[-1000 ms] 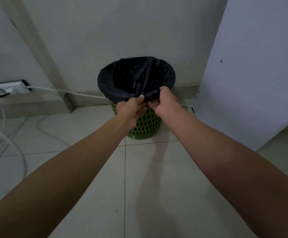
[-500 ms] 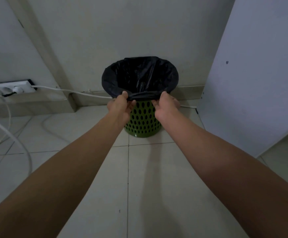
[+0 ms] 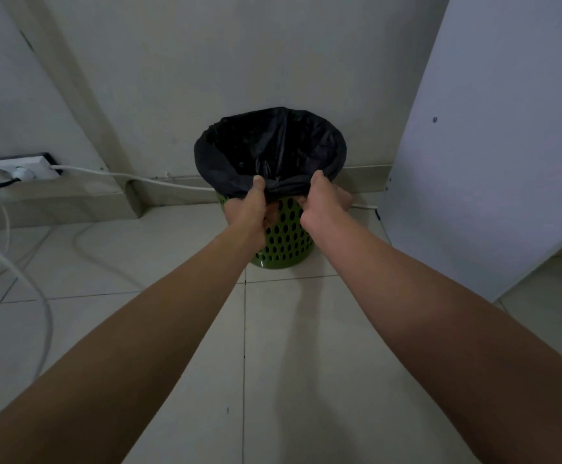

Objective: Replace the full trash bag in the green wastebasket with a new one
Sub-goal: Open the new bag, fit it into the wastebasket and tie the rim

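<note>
While left hand (image 3: 249,209) and right hand (image 3: 324,203) pinched the black trash bag (image 3: 266,145) cuff on the green wastebasket (image 3: 288,241), cuff work seemed underway; next needed an even pull.

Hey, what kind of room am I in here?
Probably a corner of a home room or small office, hard to say which: a tiled floor, a power strip with cords along the wall, and a small green wastebasket lined with a black bag.

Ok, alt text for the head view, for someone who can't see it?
The left hand and right hand pinch the near edge of the black trash bag lining a green perforated wastebasket on a tiled floor. A white power strip sits left, a white panel right.
</note>
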The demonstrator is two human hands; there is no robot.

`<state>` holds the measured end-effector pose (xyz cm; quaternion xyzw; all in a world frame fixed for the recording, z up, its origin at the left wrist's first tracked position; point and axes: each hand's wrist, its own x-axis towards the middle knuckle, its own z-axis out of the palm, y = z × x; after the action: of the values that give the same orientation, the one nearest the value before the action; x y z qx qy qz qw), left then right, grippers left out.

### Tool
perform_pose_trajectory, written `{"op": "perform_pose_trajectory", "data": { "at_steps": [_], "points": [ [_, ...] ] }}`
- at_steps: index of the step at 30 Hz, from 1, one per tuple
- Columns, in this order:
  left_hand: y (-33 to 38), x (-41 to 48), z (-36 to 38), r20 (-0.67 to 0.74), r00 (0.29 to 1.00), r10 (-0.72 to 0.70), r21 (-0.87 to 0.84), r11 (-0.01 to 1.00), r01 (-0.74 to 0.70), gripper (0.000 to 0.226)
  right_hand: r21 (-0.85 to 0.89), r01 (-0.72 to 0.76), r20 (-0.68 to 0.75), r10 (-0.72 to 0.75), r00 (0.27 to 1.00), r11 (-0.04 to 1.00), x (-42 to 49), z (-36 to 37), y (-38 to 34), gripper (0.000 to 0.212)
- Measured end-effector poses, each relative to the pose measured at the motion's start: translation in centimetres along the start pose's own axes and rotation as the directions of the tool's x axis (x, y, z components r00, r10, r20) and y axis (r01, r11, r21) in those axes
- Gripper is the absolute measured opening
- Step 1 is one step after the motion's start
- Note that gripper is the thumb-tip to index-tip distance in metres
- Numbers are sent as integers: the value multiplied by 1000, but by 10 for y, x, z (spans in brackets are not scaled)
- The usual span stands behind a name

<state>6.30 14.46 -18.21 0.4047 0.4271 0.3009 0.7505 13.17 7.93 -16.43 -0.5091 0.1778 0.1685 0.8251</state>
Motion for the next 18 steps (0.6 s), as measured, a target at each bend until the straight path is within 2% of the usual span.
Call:
{"op": "perform_pose_trajectory", "data": {
  "at_steps": [2,4,9,13,16,18],
  "points": [
    [2,3,-2,-98,995,-25,-32,999,22,55,18,-50,2,50,999,999,1,-2,-1,16],
    [10,7,-5,-149,987,-56,-65,997,46,60,22,-72,23,71,997,997,0,-2,-2,20],
    [26,15,-12,-107,991,-76,-93,993,66,45,-84,-47,30,50,998,995,-1,1,-1,10],
    [28,14,-10,-164,985,-50,-160,987,23,22,-155,0,33,6,999,988,-8,10,5,36],
    [25,11,-6,-147,988,-39,-175,984,12,16,-151,5,63,4,998,989,-19,17,10,61],
    [21,7,-2,-121,991,-50,-151,988,31,16,-154,30,33,-25,999,988,-21,20,15,67]
  ]
}}
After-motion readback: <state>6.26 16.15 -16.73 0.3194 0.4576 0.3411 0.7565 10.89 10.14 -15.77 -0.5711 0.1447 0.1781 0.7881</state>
